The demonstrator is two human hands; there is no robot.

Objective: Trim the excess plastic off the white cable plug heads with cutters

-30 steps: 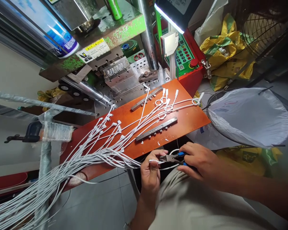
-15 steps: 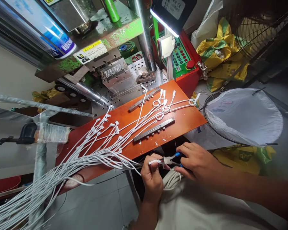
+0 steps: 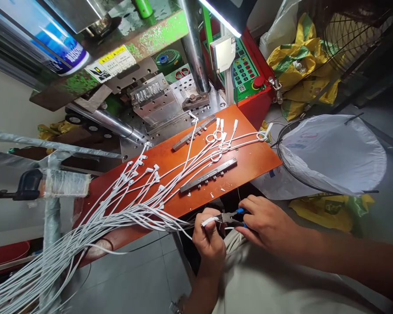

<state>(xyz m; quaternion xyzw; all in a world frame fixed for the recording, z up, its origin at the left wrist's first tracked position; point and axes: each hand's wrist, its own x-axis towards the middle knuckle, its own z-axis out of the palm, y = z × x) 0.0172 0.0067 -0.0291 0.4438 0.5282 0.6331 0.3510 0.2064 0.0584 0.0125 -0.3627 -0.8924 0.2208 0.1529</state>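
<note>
My left hand (image 3: 209,240) is closed, with a small white cable connector (image 3: 209,221) pinched between thumb and fingers. My right hand (image 3: 265,220) is wrapped round the blue handles of a pair of cutting pliers (image 3: 227,217). The jaws of the pliers meet the connector at its right end; whether they are closed on it I cannot tell. Just below the jaws a short piece of white cable shows. Many white cables (image 3: 127,218) with connectors at their ends lie across the orange board (image 3: 249,163), left of and beyond my hands.
Two dark metal bars (image 3: 209,175) with small pegs lie on the board, with white scraps near the closer one. Behind stands a press with a metal mould (image 3: 152,98) and a green control panel (image 3: 245,72). A hooped white bag (image 3: 334,152) is at right, a clamp (image 3: 29,185) at left.
The view has shifted slightly, so the bench appears a little further left and up. The pliers have turned slightly at the connector. Both hands keep their hold.
</note>
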